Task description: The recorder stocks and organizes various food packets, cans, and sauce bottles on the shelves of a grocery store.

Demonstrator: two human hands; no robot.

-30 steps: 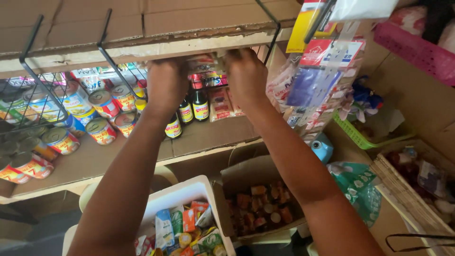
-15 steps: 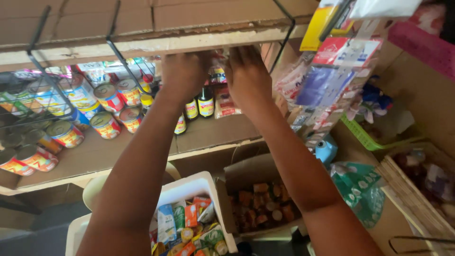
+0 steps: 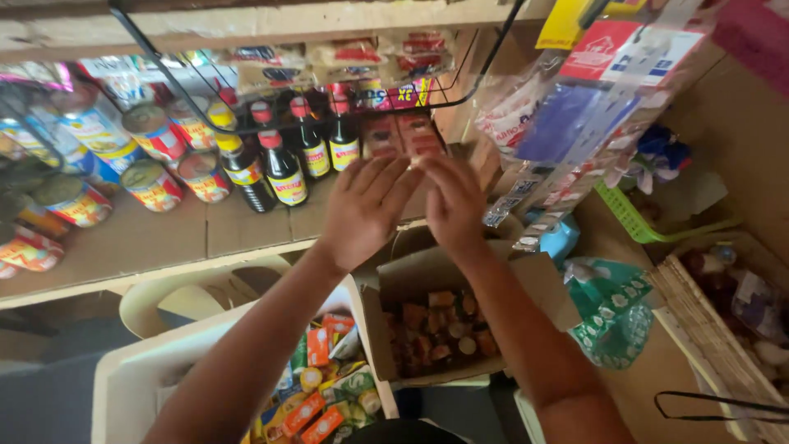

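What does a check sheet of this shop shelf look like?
Surface: wooden shelf, lined with flat cardboard.
Things at the hands: red packets just beyond the fingertips.
Clutter: dark bottles, tins, open box of small goods, white tub of packets.
Hands: left hand and right hand open, side by side, holding nothing.
Cables: nothing seen; a black wire rack hangs above.
Surroundings: hanging packets, green basket.

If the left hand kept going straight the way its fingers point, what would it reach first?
Probably the red packets at the back of the shelf; the left hand points up and slightly right toward them. The dark bottles stand off to its left. Depth is uncertain.
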